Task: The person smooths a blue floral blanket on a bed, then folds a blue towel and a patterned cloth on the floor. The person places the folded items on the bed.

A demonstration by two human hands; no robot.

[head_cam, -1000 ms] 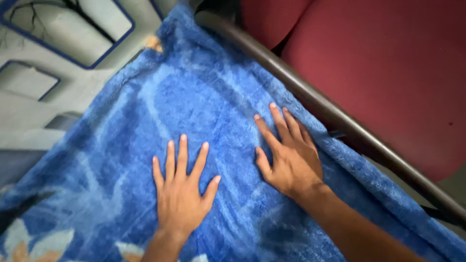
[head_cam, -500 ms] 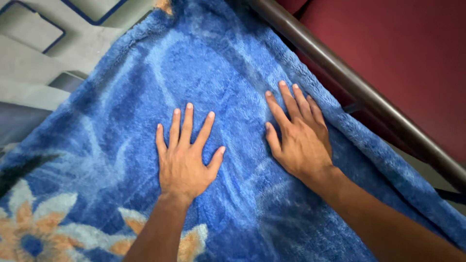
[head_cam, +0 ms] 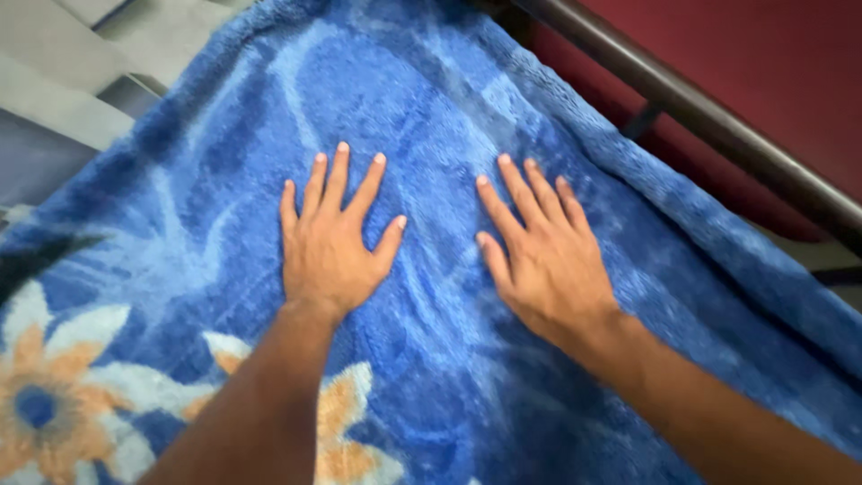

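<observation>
Both palms flat on blue fleece blanket (head_cam: 431, 81), which fills most of frame. Left hand (head_cam: 330, 242) fingers spread wide, holding nothing; right hand (head_cam: 539, 256) at its 3 o'clock, fingers splayed too, holding nothing. Dark rail (head_cam: 718, 117) at 2 o'clock (orange-white flower print (head_cam: 54, 395) at 8 o'clock).

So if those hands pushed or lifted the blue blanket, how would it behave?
Probably floppy: the blanket drapes over the dark rail and sags along its edge. Its thick fleecy pile suggests it would bunch into folds under the flat left hand and right hand rather than slide as one sheet. Likely bulky to lift, not fragile.
</observation>
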